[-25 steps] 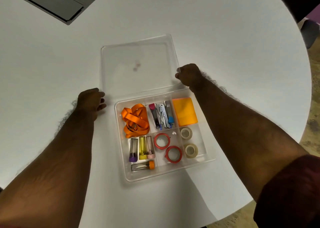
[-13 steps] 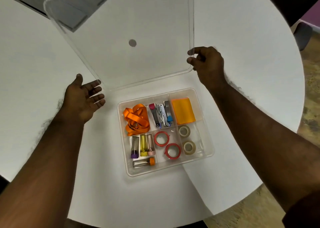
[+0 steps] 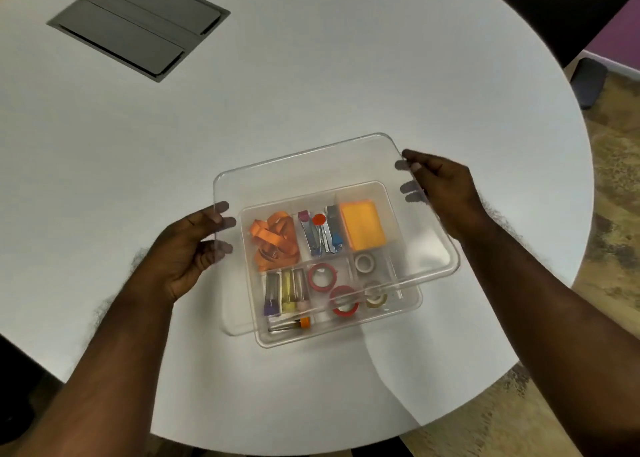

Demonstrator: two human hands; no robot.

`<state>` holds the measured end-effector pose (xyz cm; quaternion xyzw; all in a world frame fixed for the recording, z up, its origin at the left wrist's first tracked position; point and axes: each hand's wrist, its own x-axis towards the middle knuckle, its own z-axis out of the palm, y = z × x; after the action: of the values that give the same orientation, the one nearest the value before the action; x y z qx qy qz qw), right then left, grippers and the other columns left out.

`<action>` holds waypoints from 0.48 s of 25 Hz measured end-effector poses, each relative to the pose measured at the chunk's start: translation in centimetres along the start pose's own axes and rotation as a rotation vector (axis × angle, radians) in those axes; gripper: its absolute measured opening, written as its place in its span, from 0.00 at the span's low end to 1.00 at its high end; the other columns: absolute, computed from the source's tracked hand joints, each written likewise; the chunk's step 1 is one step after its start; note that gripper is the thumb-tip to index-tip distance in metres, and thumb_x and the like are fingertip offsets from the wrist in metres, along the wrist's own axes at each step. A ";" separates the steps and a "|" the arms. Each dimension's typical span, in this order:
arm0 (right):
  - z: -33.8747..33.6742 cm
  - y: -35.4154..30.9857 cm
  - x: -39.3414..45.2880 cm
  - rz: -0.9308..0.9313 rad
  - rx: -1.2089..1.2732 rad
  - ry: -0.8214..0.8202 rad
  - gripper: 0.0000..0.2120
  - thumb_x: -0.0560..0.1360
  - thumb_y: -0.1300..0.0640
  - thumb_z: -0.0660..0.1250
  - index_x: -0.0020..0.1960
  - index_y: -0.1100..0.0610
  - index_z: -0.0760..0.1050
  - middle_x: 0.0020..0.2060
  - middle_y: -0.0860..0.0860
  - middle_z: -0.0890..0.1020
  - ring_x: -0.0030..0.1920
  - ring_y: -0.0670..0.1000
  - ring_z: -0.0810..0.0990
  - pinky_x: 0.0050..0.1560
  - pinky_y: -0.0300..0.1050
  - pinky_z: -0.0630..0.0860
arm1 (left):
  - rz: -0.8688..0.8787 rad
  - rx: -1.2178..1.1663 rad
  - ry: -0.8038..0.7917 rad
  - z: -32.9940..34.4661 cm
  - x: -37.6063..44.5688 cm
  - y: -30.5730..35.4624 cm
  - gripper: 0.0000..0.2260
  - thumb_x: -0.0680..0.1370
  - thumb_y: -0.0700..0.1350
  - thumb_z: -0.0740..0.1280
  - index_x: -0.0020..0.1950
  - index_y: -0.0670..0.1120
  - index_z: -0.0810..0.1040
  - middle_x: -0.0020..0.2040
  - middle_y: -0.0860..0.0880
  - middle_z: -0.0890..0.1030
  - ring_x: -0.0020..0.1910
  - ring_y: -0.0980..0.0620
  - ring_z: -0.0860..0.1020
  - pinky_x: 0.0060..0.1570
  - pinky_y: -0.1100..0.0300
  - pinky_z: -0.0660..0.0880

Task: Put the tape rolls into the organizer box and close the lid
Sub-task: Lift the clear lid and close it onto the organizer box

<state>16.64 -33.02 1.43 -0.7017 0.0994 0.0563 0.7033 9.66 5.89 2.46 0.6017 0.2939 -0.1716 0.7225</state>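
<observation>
A person holds a clear plastic lid (image 3: pixel 311 179) over an open organizer box (image 3: pixel 410 302) on a round white worktop (image 3: pixel 311 92). The left hand (image 3: pixel 183 252) grips the lid's left edge, fingertips (image 3: pixel 221 207) showing through the plastic, and the right hand (image 3: pixel 446 188) grips its right edge near the far corner. The lid hangs between the two hands, offset toward the far side of the box and to its left, so that its near edge crosses above the front compartments and the box's near rim stays uncovered.

Inside the box, two red tape rolls (image 3: pixel 322 276) share the middle front compartment, one behind the other, and two pale tape rolls (image 3: pixel 364 262) lie in the right front compartment. An orange ribbon (image 3: pixel 275 240) fills the back left compartment, metal clips (image 3: pixel 320 234) the back middle, and an orange pad (image 3: pixel 362 224) the back right. Small vials (image 3: pixel 285 292) with coloured caps sit in the front left compartment. The box rests just in front of the hands, between the forearms.

A grey hatch (image 3: pixel 138 21) is set into the worktop at far left, well apart from the box.
</observation>
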 end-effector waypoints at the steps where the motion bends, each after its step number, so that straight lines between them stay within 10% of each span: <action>1: -0.2 0.6 -0.4 0.081 0.008 0.006 0.10 0.80 0.60 0.65 0.58 0.53 0.80 0.44 0.47 0.86 0.32 0.44 0.83 0.32 0.35 0.79 | -0.005 0.026 0.008 0.3 -0.1 -0.9 0.10 0.79 0.41 0.64 0.56 0.52 0.81 0.41 0.53 0.85 0.28 0.54 0.81 0.28 0.66 0.78; 7: 0.0 5.5 -2.5 0.277 -0.338 0.230 0.13 0.72 0.57 0.74 0.55 0.60 0.81 0.33 0.48 0.83 0.29 0.45 0.81 0.28 0.40 0.80 | 0.076 0.283 0.122 1.5 0.2 -6.7 0.14 0.77 0.40 0.68 0.61 0.50 0.79 0.36 0.48 0.77 0.30 0.50 0.77 0.30 0.56 0.81; 12: 0.6 7.6 -2.8 0.276 -0.598 0.288 0.11 0.71 0.50 0.74 0.51 0.54 0.83 0.41 0.51 0.86 0.42 0.52 0.83 0.50 0.49 0.80 | 0.136 0.567 0.283 1.8 1.4 -8.7 0.17 0.75 0.44 0.70 0.64 0.48 0.78 0.39 0.46 0.81 0.34 0.42 0.81 0.44 0.42 0.83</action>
<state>12.31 -32.19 -5.33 -0.8573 0.2702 0.0778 0.4313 5.84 2.44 -4.92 0.8152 0.2913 -0.1126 0.4877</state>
